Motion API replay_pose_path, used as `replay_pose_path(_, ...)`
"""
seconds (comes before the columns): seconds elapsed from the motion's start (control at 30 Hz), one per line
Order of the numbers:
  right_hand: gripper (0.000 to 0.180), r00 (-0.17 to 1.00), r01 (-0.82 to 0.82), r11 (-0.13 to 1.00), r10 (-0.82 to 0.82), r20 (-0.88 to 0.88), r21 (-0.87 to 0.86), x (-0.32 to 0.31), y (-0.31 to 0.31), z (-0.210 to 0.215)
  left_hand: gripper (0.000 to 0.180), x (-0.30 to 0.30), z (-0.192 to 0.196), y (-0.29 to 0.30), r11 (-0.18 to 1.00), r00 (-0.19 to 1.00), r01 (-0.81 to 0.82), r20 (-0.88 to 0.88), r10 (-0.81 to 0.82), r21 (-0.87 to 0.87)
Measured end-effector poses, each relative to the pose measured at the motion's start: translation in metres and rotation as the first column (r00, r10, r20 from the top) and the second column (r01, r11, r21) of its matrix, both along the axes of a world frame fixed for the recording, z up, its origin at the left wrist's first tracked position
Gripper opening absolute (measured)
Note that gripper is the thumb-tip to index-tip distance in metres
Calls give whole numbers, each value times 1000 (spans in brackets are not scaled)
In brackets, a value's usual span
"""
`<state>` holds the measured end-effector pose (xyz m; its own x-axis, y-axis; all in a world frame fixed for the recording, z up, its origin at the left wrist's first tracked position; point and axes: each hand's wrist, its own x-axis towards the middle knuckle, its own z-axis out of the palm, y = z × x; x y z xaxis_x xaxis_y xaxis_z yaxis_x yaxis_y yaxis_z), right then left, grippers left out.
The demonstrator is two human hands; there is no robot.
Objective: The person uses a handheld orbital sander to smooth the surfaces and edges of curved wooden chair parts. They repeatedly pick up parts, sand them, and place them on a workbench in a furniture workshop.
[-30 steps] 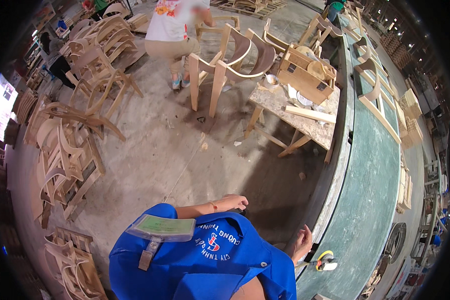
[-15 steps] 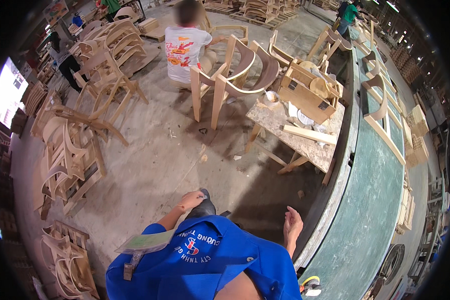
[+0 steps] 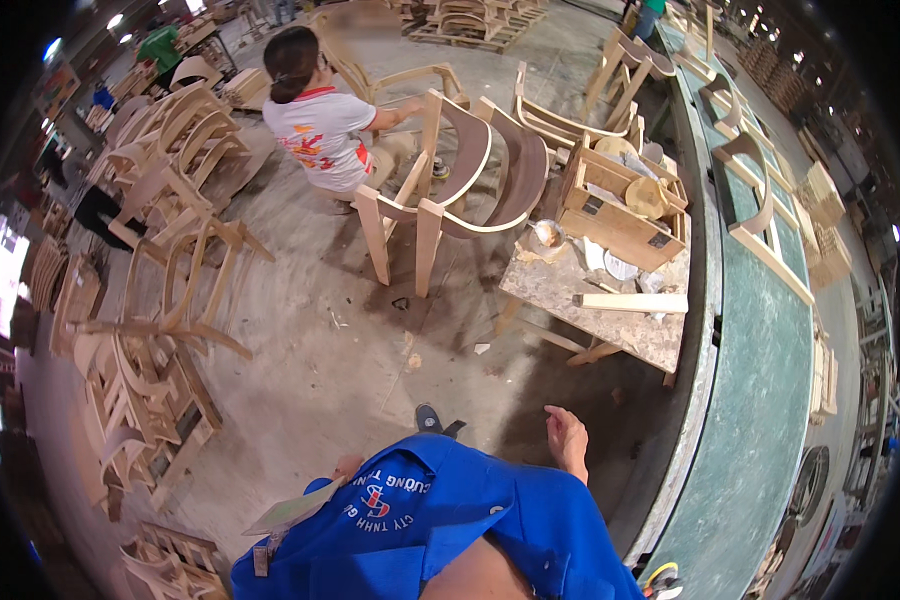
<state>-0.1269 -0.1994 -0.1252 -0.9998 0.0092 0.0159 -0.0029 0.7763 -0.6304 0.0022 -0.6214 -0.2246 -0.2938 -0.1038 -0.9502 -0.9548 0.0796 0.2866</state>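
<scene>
My right hand (image 3: pixel 567 438) hangs in the air with nothing in it, its fingers loosely apart, between my blue shirt (image 3: pixel 440 500) and the long green conveyor bench (image 3: pixel 745 430). Only a small part of my left hand (image 3: pixel 348 467) shows past the shirt and a clipped badge (image 3: pixel 292 508); its fingers are hidden. Neither hand touches any furniture. Ahead stand wooden chair frames (image 3: pixel 440 180) with curved brown backrests. To their right is a worktable (image 3: pixel 590 270), nearest to my right hand, bearing a wooden toolbox (image 3: pixel 610 222) and a pale wooden bar (image 3: pixel 630 302).
A seated person (image 3: pixel 320 130) in a white shirt works beside the chairs. Stacked chair frames (image 3: pixel 155 400) line the left side. More frames (image 3: pixel 760 200) lie on the conveyor bench. A yellow-and-black tool (image 3: pixel 662 580) sits at its near end. Small scraps (image 3: pixel 482 348) litter the concrete floor.
My left hand has drawn back behind my shirt, and my right hand has shifted slightly left. The view has swung and moved forward. The seated person's head has turned to the right.
</scene>
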Motion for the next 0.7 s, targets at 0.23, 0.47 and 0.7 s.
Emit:
replay_pose_path(0.23,20,993,56,998,-57,106,8,-26,-45,-2,28,-173,14,-48,961,948,-218,-197,250,172)
replay_pose_path(0.47,21,948,219,974,-228,222,63,-4,-10,-11,23,-293,10,18,995,905,-41,-425,-1,-92)
replay_pose_path(0.7,26,918,245,969,-239,317,20,0,62,-44,22,-298,-6,144,980,875,193,-446,-189,-37)
